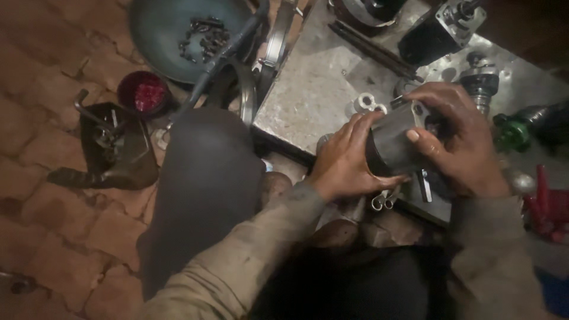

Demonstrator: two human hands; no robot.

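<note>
Both my hands grip a dark grey metal cylinder [396, 145], a motor-like housing, over the near edge of a metal work plate [314, 95]. My left hand [344, 160] wraps its left side. My right hand [459, 139] covers its top and right side, thumb across the front. A small metal clip [384, 201] hangs just below the cylinder.
A dark round pan [166, 26] with several small black bolts lies at top left, a red-filled cup [144, 93] and an open black tool pouch [115, 148] on the brick floor. Motor parts [438, 29], a green piece [511, 133] and red tools [548, 207] sit at right. My knee [207, 172] is at centre.
</note>
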